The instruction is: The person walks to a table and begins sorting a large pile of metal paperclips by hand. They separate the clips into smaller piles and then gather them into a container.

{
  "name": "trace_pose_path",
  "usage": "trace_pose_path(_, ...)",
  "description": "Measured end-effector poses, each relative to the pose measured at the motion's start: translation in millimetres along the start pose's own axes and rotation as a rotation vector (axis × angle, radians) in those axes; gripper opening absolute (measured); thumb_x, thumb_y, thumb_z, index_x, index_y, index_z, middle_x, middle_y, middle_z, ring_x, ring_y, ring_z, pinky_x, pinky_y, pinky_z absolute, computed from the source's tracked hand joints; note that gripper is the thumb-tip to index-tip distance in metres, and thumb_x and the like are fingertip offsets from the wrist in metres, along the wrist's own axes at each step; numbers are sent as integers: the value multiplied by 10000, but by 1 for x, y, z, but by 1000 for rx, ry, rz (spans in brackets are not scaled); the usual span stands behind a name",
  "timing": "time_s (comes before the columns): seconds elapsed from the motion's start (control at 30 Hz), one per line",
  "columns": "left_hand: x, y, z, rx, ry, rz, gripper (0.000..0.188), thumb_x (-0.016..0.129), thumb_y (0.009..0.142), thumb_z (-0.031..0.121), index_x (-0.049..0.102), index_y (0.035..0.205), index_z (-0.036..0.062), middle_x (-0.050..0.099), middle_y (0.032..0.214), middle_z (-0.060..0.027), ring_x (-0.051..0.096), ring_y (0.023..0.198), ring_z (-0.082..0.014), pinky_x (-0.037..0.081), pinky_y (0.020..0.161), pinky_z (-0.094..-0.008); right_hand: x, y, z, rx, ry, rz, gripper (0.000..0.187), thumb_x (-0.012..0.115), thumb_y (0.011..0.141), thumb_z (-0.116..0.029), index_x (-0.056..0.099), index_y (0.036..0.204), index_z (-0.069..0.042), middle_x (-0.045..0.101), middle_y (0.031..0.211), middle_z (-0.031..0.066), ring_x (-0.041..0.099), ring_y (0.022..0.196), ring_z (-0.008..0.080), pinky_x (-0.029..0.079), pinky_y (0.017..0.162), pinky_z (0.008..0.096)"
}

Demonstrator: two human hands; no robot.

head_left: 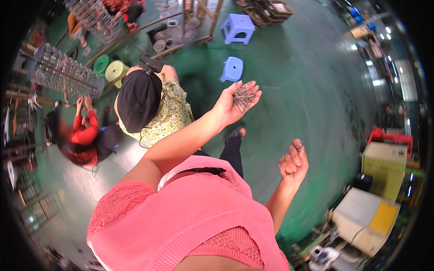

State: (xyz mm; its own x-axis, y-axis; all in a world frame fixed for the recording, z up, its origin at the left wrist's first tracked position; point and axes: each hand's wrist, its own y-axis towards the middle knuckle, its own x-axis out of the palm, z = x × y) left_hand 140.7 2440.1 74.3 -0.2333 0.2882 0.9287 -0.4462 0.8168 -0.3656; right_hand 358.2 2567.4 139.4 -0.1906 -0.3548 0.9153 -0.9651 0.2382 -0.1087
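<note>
Includes at left one co-worker in a yellow floral top (pixel 174 110) and one co-worker in red (pixel 86 141). Includes farther ahead, on green floor (pixel 316 86), two stools: one larger violet-blue stool (pixel 238 28), one smaller blue stool (pixel 232 68). In the left hand (pixel 228 105), cupped palm-up with fingers loosely extended, holds one tangled clump of wire pieces (pixel 243 97): thin, bent, silvery-grey, too interlocked to count. In the right hand (pixel 293 163), curled narrow, shows one small metal piece (pixel 300 147) at the fingertips; cannot tell whether more lie inside.
</note>
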Motion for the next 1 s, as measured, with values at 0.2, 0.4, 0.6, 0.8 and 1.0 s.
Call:
trace_pose_path(0.2,-36,96,61,313,-186,80,318,446,944,211,553,1135,-19,592,1102,-142,576,1039,-301,508,887,-388,-29,178,-59,357,-196,-120,111,485,944,-158,411,925,-77,374,553,-36,238,349,31,148,300,202)
trace_pose_path(0.4,-73,152,137,716,-288,40,354,418,961,226,501,1208,-14,562,1166,-142,549,1091,-297,499,900,-393,-17,359,-80,696,-261,-338,120,500,940,-162,447,944,-55,356,553,-42,211,344,30,155,307,202)
trace_pose_path(0.6,-76,179,219,1002,-421,78,383,324,986,252,502,1166,-36,539,1198,-152,535,1105,-309,505,879,-391,26,479,-61,931,-225,-477,95,473,943,-119,443,965,-32,371,568,-19,222,349,36,168,312,209)
trace_pose_path(0.8,-118,206,341,1196,-442,274,430,273,991,283,515,1130,-43,554,1155,-159,539,1098,-318,510,875,-390,34,551,-23,930,-182,-473,144,469,942,-120,348,895,-57,360,534,-11,260,342,59,194,317,233)
trace_pose_path(1.0,-128,229,488,1210,-340,399,467,263,990,314,557,1090,-35,613,1042,-143,614,960,-297,541,783,-388,45,596,-11,785,-234,-253,116,484,927,-131,397,906,-57,355,511,-38,223,320,34,151,287,220)
